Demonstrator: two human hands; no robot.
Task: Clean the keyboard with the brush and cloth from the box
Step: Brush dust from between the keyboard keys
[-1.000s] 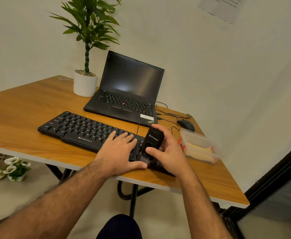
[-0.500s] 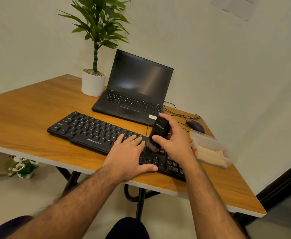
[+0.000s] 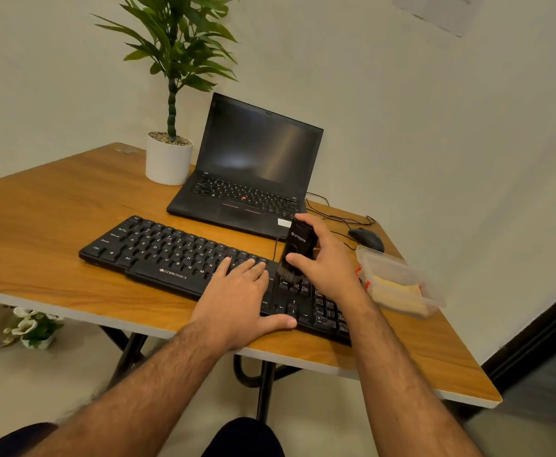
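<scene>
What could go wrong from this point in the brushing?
1. The left hand lies flat on the keyboard, so the keys under it may go unbrushed.
2. The clear plastic box sits just past the right hand, which grips the brush; a wide stroke could knock it.

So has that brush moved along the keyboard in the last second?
Yes. The brush has slid away from the person, off the keyboard's near rows up to the keys above the arrow cluster.
</scene>
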